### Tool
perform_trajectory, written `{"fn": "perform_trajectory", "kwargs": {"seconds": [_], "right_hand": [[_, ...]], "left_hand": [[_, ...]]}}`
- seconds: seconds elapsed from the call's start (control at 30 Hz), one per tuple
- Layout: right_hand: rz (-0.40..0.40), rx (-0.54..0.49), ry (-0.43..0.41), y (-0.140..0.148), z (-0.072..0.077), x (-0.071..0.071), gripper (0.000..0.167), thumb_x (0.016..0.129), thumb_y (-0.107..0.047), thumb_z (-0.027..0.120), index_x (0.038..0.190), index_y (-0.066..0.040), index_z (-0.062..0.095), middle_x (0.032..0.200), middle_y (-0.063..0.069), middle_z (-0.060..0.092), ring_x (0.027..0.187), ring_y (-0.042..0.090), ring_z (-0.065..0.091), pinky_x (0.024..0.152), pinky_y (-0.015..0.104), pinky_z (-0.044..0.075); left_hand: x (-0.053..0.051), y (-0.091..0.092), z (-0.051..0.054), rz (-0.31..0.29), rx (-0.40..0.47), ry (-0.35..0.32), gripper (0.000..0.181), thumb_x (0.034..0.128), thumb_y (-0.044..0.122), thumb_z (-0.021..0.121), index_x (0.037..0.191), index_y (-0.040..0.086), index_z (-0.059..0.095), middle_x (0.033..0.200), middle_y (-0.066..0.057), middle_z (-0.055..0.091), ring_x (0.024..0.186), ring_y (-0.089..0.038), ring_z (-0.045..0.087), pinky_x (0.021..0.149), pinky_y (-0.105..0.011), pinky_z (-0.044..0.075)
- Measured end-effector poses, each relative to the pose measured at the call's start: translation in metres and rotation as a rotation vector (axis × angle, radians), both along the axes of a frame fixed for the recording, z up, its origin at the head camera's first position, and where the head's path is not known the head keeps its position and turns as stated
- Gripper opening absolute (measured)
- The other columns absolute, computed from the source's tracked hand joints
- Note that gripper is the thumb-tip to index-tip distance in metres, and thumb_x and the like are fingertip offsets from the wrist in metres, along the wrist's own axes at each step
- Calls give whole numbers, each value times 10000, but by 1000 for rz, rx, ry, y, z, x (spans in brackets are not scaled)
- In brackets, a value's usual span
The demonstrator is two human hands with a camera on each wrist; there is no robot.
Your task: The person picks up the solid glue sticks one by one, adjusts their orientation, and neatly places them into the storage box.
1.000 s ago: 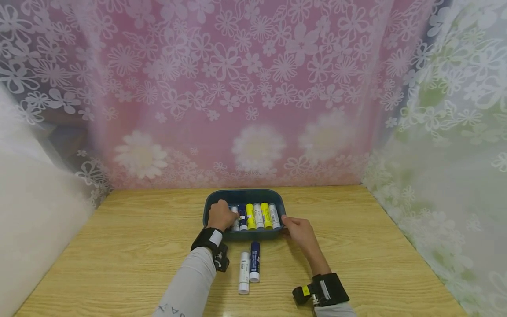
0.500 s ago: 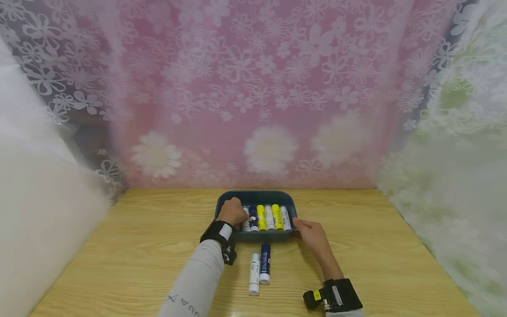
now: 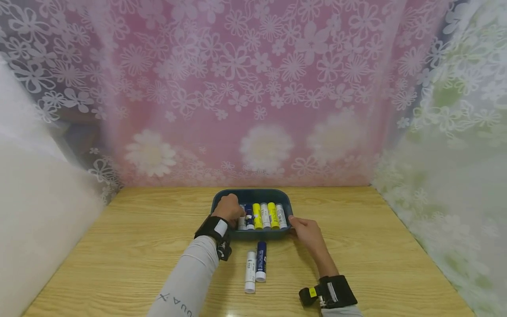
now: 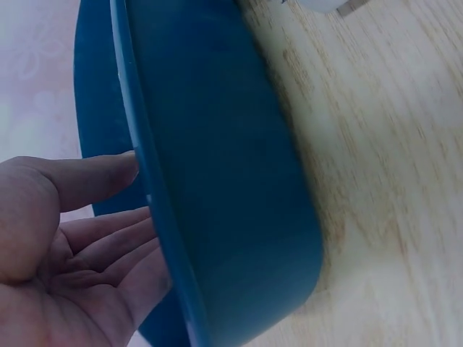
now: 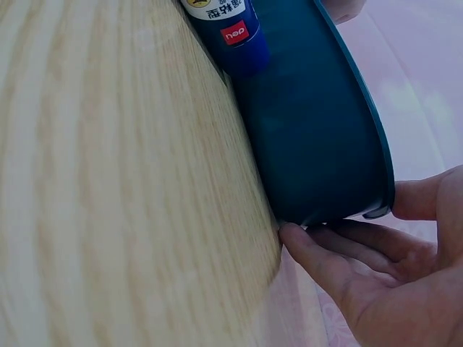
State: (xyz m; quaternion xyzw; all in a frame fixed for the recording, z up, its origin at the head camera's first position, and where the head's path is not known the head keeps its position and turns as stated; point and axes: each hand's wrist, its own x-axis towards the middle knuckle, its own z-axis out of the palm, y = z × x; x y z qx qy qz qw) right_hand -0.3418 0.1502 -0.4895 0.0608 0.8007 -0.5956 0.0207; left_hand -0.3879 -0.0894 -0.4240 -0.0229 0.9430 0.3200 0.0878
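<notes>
A dark teal plastic basket (image 3: 253,236) stands on the table, with several glue sticks lying side by side in it: white, navy and yellow (image 3: 257,216). My left hand (image 3: 229,209) reaches over the near rim into its left end. In the left wrist view the thumb and fingers (image 4: 108,242) pass behind the basket wall, which hides their tips and anything between them. At the right end, my right hand (image 3: 306,232) grips the basket, thumb at the rim and fingers low against its side. A white glue stick (image 3: 250,272) and a navy one (image 3: 261,261) lie outside, in front of the basket.
The wood-patterned table (image 3: 150,229) extends on both sides of the basket. Behind it hangs a pink flowered curtain (image 3: 261,88). Pale flowered sheeting (image 3: 455,185) bounds the right side.
The head view shifts a little sideways. Both hands keep their places at the basket, and the two glue sticks outside stay where they lie.
</notes>
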Motion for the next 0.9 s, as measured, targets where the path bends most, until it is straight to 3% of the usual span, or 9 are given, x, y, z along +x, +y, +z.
{"fn": "perform_trajectory", "kwargs": {"seconds": [0.33,0.47,0.63,0.9], "right_hand": [[1,-9,9,1,-1,0,487,1064,-278,525,1352,112,579,1389,313,575,1218,407,644,953,439,586],[1,-24,24,1,-2,-1,482,1063,-274,535,1342,115,586,1377,322,580,1201,411,653,939,440,593],[0,-33,23,0,-2,0,473,1063,-265,538,1343,113,587,1374,321,583,1202,412,651,943,444,591],[-13,-28,18,1,-3,-2,474,1061,-281,534,1337,99,602,1356,301,607,1195,398,659,941,433,593]], "left_hand": [[-1,0,5,-34,-15,5,238,919,120,723,1077,-55,687,859,-164,715,674,-330,752,523,-342,594],[0,-3,6,-66,-46,73,105,910,71,676,882,-29,687,683,-96,639,510,-262,655,439,-292,497],[2,-7,9,-112,-108,184,272,859,-24,580,598,53,556,484,-24,454,410,-166,428,402,-260,317],[-3,-8,19,-161,-162,256,243,833,-51,575,628,67,518,593,-9,393,522,-167,393,475,-267,306]]}}
